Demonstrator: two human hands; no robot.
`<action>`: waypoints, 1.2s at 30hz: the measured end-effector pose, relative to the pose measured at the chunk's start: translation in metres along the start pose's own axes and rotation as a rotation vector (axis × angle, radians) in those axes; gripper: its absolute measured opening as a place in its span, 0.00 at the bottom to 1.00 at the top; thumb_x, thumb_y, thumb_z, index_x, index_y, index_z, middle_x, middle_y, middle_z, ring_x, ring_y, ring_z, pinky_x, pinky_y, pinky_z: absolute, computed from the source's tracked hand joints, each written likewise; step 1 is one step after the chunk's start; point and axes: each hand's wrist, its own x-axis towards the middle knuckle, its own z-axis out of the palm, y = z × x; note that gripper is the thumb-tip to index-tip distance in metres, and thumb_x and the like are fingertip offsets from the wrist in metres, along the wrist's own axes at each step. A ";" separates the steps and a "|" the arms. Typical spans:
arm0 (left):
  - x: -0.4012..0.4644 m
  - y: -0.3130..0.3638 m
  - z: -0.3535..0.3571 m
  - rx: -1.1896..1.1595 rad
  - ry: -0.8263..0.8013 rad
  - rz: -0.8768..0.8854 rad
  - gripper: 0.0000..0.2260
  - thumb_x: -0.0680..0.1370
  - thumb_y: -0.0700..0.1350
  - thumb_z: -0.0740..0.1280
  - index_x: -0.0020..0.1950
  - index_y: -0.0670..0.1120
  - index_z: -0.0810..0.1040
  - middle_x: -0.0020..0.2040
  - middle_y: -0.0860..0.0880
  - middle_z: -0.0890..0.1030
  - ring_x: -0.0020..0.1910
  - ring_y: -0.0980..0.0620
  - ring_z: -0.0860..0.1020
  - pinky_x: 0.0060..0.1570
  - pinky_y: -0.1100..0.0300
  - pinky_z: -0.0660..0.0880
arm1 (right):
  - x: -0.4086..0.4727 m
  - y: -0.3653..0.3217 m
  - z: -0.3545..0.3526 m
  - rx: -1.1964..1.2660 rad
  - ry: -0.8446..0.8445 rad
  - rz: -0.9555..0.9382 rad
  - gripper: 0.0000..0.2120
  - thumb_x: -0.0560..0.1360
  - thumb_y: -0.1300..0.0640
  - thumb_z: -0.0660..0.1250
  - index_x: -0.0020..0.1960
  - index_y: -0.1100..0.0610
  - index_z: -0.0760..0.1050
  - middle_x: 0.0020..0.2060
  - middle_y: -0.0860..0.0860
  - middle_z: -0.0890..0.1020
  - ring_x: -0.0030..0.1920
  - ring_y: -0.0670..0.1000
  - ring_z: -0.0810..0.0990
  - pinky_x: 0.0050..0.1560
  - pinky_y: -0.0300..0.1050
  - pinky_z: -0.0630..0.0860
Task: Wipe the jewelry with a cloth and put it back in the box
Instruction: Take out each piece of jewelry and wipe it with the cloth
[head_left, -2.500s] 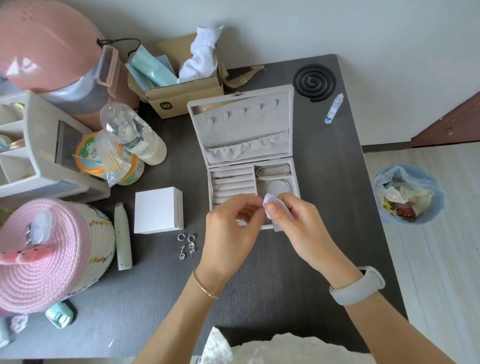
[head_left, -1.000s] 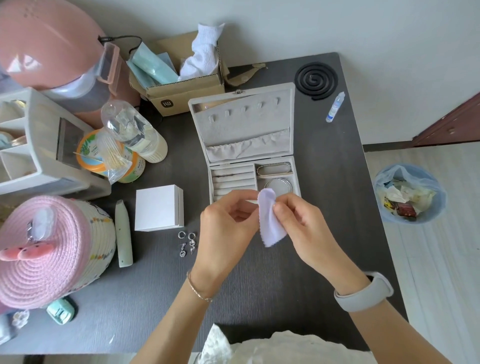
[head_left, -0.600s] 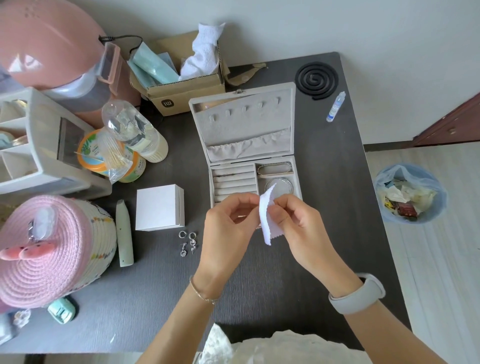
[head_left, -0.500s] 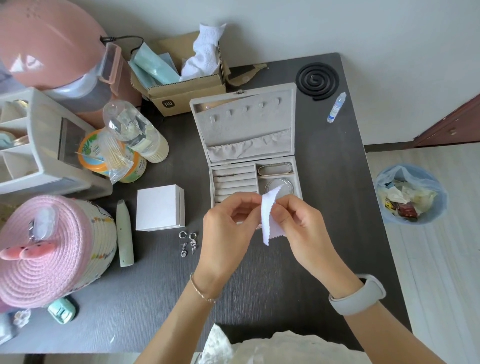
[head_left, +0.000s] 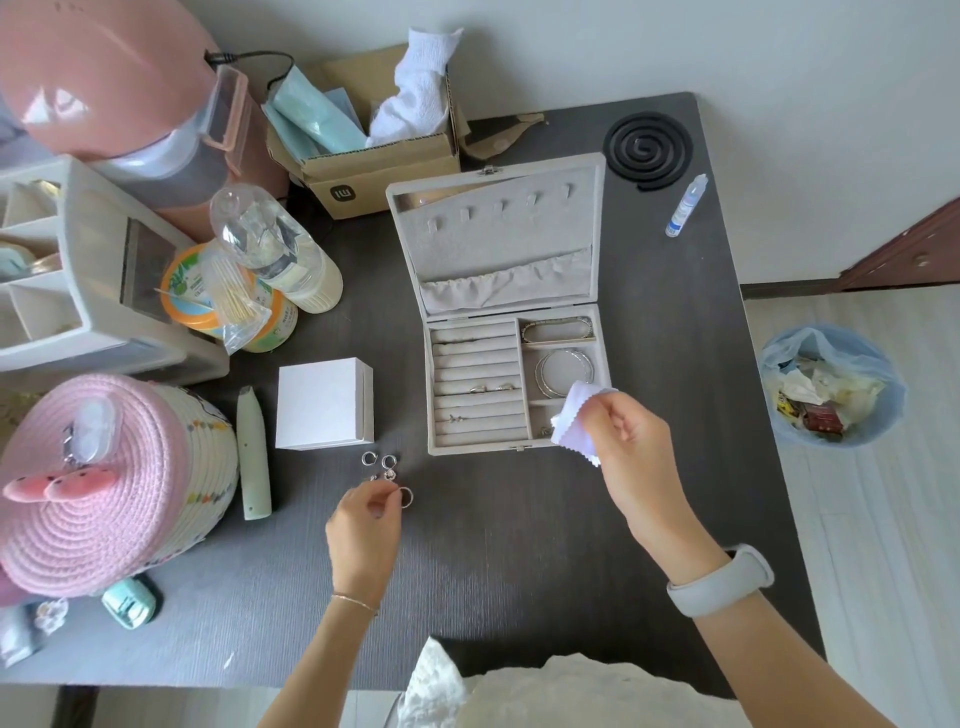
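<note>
The grey jewelry box (head_left: 506, 241) lies open in the middle of the dark table (head_left: 519, 545). Two rings (head_left: 491, 387) sit in its ring rolls; a bracelet (head_left: 557, 330) and bangles (head_left: 565, 366) lie in its right compartments. My right hand (head_left: 631, 441) grips a small white cloth (head_left: 579, 423) over the box's front right corner. My left hand (head_left: 366, 527) is down at the table left of the box, its fingertips pinching a small silver ring (head_left: 407, 497). Just beyond it lie loose silver earrings (head_left: 380, 462).
A white square box (head_left: 324, 402) and a pale green pen-shaped tool (head_left: 253, 457) lie left of the earrings. A pink woven basket (head_left: 98, 483), bottles, a drawer unit and a cardboard box (head_left: 379, 161) crowd the left and back. A bin (head_left: 828, 387) stands on the floor at right.
My hands, which were together rubbing something in the cloth in front of the box, have parted. The left hand has dropped to the table by the earrings; the right keeps the cloth.
</note>
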 end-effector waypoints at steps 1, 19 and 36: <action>0.003 -0.009 0.002 0.029 0.010 -0.007 0.04 0.73 0.38 0.68 0.44 0.42 0.82 0.41 0.43 0.81 0.38 0.47 0.78 0.42 0.61 0.66 | -0.001 0.001 0.001 -0.018 -0.006 0.005 0.24 0.75 0.65 0.59 0.24 0.47 0.63 0.19 0.41 0.67 0.25 0.42 0.65 0.27 0.30 0.61; 0.038 0.067 0.044 0.183 0.028 0.617 0.11 0.71 0.38 0.68 0.52 0.40 0.81 0.45 0.40 0.79 0.43 0.39 0.77 0.41 0.48 0.74 | 0.002 -0.002 -0.003 -0.016 0.005 0.066 0.21 0.75 0.62 0.58 0.25 0.49 0.67 0.31 0.56 0.75 0.39 0.59 0.76 0.40 0.42 0.70; 0.061 0.104 0.034 -0.025 -0.199 0.377 0.06 0.76 0.36 0.63 0.45 0.39 0.80 0.42 0.45 0.81 0.42 0.48 0.78 0.45 0.60 0.72 | 0.004 0.002 -0.011 -0.111 -0.015 0.086 0.15 0.76 0.63 0.59 0.33 0.70 0.69 0.28 0.60 0.72 0.34 0.54 0.68 0.38 0.42 0.64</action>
